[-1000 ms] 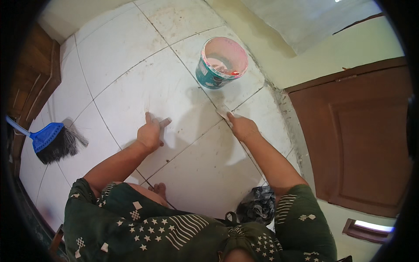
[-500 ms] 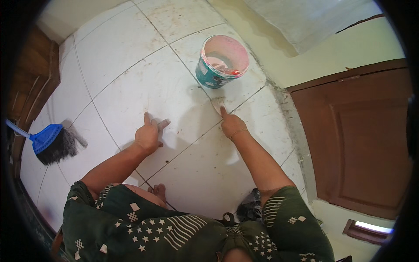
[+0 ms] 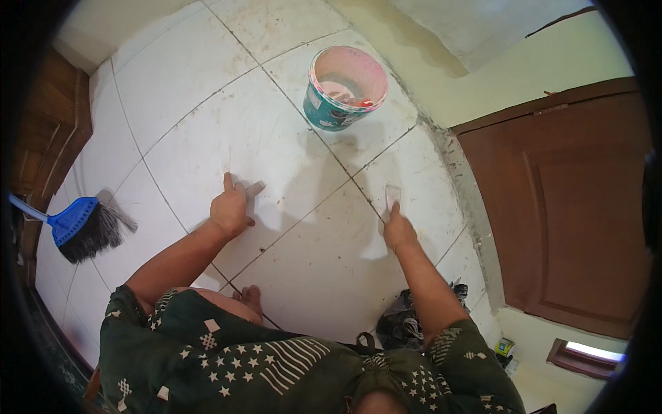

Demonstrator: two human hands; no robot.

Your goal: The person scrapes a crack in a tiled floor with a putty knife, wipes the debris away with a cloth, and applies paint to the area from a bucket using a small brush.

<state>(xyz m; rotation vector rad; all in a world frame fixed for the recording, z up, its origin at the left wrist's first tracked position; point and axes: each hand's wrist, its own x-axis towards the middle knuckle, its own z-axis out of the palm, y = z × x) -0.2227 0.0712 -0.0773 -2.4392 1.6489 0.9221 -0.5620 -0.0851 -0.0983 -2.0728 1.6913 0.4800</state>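
Observation:
My left hand (image 3: 229, 210) is low over the white floor tiles (image 3: 172, 152), index finger stretched forward. A short greyish piece (image 3: 255, 188) juts from between its fingers; its kind is unclear. With my right hand (image 3: 398, 231) I press a small putty knife (image 3: 393, 194) to the tile, index finger along it and the pale blade pointing away from me. It lies just right of a dark grout joint. Beyond both hands stands a teal bucket (image 3: 327, 114), its inside smeared pale pink, with some pinkish stuff and a red item in it.
A blue broom (image 3: 74, 224) with black bristles lies at the left, beside wooden furniture (image 3: 58, 117). Near my right forearm is a crumpled black plastic bag (image 3: 403, 321). A brown door (image 3: 572, 214) and a yellowish wall (image 3: 469, 103) border the right. My bare foot (image 3: 249, 298) rests on the tiles.
My right hand has moved right and nearer to me with the putty knife, away from the joint below the bucket. The left hand stays nearly in place. More of the black bag shows.

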